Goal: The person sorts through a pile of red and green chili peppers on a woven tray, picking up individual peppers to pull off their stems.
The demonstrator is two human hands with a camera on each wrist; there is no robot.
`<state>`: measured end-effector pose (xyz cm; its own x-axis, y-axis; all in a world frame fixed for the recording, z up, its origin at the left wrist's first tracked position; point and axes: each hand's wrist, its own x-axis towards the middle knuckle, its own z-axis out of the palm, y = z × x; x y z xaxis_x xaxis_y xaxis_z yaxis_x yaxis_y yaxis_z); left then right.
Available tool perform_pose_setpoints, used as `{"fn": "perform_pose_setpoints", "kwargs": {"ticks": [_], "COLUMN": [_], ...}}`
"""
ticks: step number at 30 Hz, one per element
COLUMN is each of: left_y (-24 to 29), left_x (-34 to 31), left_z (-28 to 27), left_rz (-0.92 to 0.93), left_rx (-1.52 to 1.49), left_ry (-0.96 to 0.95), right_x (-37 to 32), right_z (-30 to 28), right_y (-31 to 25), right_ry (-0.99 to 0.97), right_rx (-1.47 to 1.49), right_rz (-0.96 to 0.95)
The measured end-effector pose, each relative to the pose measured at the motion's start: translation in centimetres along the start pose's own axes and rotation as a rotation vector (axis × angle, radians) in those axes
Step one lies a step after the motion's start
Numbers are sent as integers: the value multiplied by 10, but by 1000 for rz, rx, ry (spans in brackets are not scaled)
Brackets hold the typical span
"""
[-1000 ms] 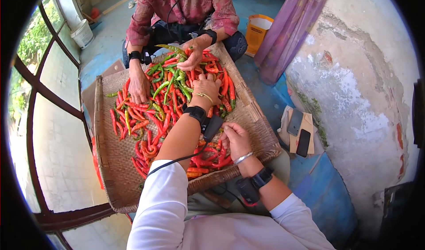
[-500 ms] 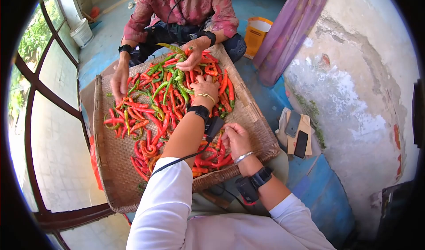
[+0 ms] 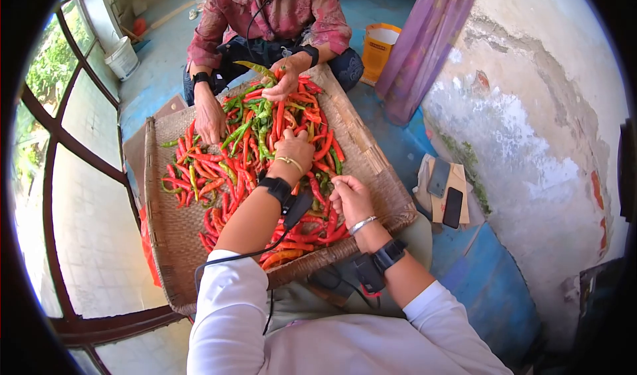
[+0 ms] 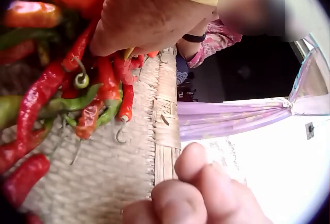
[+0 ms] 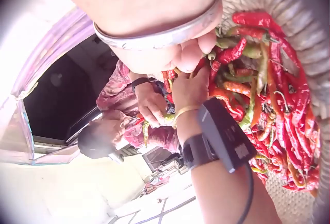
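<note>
Red, orange and green peppers (image 3: 245, 146) lie heaped on a woven tray (image 3: 361, 133). My left hand (image 3: 294, 154) reaches into the pile. In the left wrist view, the thumb side of that hand (image 4: 147, 20) touches a red pepper (image 4: 77, 49); its other fingertips are hidden. Over the tray's near right part, my right hand (image 3: 353, 202) has its fingers curled, with nothing visible in them. The right wrist view has my right hand's curled fingers (image 5: 195, 54) close to my left hand (image 5: 191, 90).
Opposite me a person in a pink patterned shirt (image 3: 229, 16) has both hands at the peppers, one holding a green pepper (image 3: 257, 69). Two phones (image 3: 453, 207) lie on cardboard to the right, near a wall. A yellow box (image 3: 378, 53) stands by a purple curtain (image 3: 424, 50).
My left hand has moved towards me and slightly left, and peppers around it have shifted. The other person's hand on the left has gone outward, then back over the pile. My right hand has hardly moved.
</note>
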<state>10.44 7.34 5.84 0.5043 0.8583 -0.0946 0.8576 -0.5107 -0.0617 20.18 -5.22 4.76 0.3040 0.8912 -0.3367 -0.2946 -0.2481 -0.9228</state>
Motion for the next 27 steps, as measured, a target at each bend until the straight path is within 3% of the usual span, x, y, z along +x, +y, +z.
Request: {"fn": "perform_pose_setpoints", "kwargs": {"ticks": [10,16,18,22,23,25,27], "left_y": [-22,-16,-6,5,8,13,12], "left_x": [-73,-104,-111,-124,-125,-127,-131], "left_z": [15,20,22,10,9,6,8], "left_rz": [259,312,288,211,208,193,225], "left_rx": [-71,-82,-111,-76,-73,-121,-214], "left_ry": [242,189,49,4,7,-67,11], "right_x": [3,7,21,28,26,11,9], "right_z": [-1,2,-2,-3,-3,3,4], "right_y": [3,15,35,47,45,26,24], "right_ry": [-18,-138,-167,-107,-110,-90,-57], "right_rx": [-12,-208,-458,-654,-653,-663,-579], "right_rz": [-8,22,-131,-275,-279,-99,-102]}}
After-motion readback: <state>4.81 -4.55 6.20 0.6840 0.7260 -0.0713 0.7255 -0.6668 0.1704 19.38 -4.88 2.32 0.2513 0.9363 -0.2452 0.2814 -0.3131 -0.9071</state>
